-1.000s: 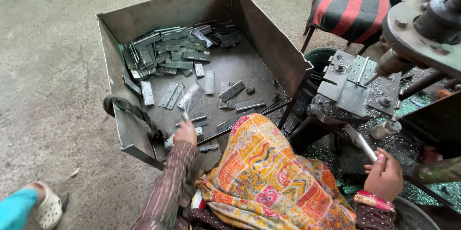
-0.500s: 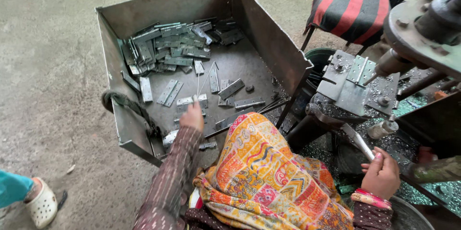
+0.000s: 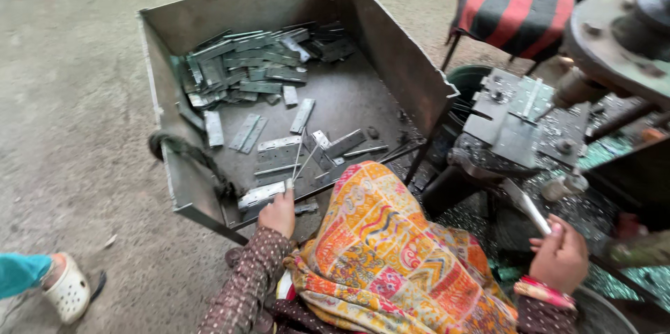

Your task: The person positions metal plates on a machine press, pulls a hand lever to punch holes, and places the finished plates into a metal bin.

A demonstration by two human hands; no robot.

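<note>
Hands work at two spots. Left hand (image 3: 278, 212) reaches into the big open grey sheet-metal bin (image 3: 391, 48) at its near edge, fingers pinched on a couple of thin metal rods (image 3: 301, 158) that stick up and away from the fingertips. Right beside it, touching or nearly so, lies a shiny flat steel hinge plate (image 3: 259, 195) on the bin's front lip.

More flat grey hinge plates sit loose on the bin floor w/ a bigger heap of stacked plates (image 3: 241, 65) piled in the far left corner, well apart from the hand.

Right hand (image 3: 560, 258) is over by the greasy grey metal press machine (image 3: 520, 121), closed round the lower end of its slim silver lever handle (image 3: 532, 210), which slants up toward the machine block.

Between the arms: an orange, yellow & red patterned cloth (image 3: 391, 257) draped over the person's lap; sleeves are brown w/ small dots.

Behind the machine stands a red-and-black striped cushioned stool (image 3: 516, 2). At lower left, on the concrete floor, another person's foot in a white clog (image 3: 66, 292) w/ a teal trouser leg.
</note>
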